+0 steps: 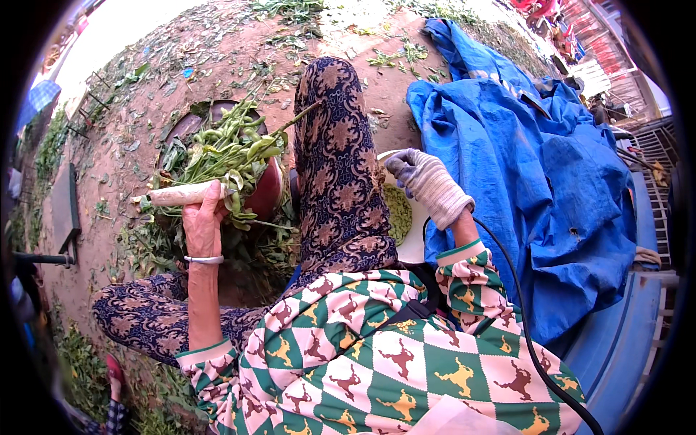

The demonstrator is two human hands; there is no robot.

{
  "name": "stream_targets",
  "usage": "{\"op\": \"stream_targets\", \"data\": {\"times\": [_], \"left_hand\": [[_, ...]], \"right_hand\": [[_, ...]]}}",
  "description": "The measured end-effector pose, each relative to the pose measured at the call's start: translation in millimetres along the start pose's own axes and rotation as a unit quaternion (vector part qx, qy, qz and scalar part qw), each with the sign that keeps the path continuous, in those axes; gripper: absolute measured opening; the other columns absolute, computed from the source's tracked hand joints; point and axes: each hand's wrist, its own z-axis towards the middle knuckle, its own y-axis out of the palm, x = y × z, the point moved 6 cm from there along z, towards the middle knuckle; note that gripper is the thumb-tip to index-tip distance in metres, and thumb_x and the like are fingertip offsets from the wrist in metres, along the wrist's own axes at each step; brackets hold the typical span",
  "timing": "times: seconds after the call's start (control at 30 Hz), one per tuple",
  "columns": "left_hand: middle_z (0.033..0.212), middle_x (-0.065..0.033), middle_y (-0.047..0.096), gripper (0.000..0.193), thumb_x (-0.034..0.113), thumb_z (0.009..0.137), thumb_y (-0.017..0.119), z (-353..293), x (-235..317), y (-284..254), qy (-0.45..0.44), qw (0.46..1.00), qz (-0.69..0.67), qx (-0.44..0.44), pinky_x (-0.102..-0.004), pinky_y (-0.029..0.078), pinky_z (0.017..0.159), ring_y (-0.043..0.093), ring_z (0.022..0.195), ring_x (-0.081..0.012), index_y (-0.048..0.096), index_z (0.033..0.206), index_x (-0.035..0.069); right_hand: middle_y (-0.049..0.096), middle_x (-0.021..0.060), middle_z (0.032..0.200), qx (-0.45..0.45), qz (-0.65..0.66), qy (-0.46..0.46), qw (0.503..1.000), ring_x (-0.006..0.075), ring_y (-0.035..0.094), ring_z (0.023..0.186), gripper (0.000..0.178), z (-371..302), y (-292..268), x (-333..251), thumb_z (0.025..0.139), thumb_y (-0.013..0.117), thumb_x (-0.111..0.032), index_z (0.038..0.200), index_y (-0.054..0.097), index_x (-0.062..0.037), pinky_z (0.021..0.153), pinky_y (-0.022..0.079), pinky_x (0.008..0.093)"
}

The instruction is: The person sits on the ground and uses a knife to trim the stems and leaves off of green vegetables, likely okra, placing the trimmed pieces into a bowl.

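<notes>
My left hand [201, 221] is bare, with a white bracelet at the wrist. It is closed round a pale, wrapped-looking rod [177, 194], beside a heap of green bean pods on stems [232, 148]. The heap lies over a dark red basin [270, 190]. My right hand [429, 181] wears a whitish knit glove with greyish fingertips. Its fingers curl down over a white bowl [413, 250]; whatever they hold, if anything, is hidden. Small green beans [398, 210] lie in that bowl, partly covered by my knee and glove.
A crumpled blue tarp [500, 152] covers the right side. Loose leaves and stalks [156, 243] litter the dirt ground around the basin. A black cable [518, 290] runs past my right arm. Another person's red shoe [114, 368] shows at lower left.
</notes>
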Motion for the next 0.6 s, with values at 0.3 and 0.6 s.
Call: {"op": "stream_targets", "data": {"times": [0.3, 0.6], "left_hand": [[0.091, -0.0068, 0.062, 0.021, 0.018, 0.085, 0.062, -7.1, 3.1, -6.2, -0.026, 1.0, -0.008, 0.003, -0.0306, 0.052, 0.07, 0.062, 0.08, -0.0167, 0.056, 0.098, 0.003], [0.089, -0.0052, 0.064, 0.021, 0.019, 0.084, 0.063, -7.4, 8.0, 2.7, -0.074, 0.994, -0.076, 0.012, -0.0271, 0.051, 0.071, 0.063, 0.078, -0.0135, 0.059, 0.096, 0.003]], "right_hand": [[0.055, -0.0046, 0.058, -0.285, 0.081, 0.017, 0.955, 0.0008, 0.044, 0.049, 0.02, -31.2, 60.6, -100.1, 0.085, 0.062, -0.024, 0.094, 0.066, -0.0068, 0.043, 0.034, 0.0175], [0.052, 0.0004, 0.051, -0.328, 0.044, 0.101, 0.938, 0.0095, 0.048, 0.043, 0.035, 5.4, 150.6, -105.2, 0.088, 0.054, -0.035, 0.072, 0.066, -0.0055, 0.041, 0.038, 0.0238]]}}
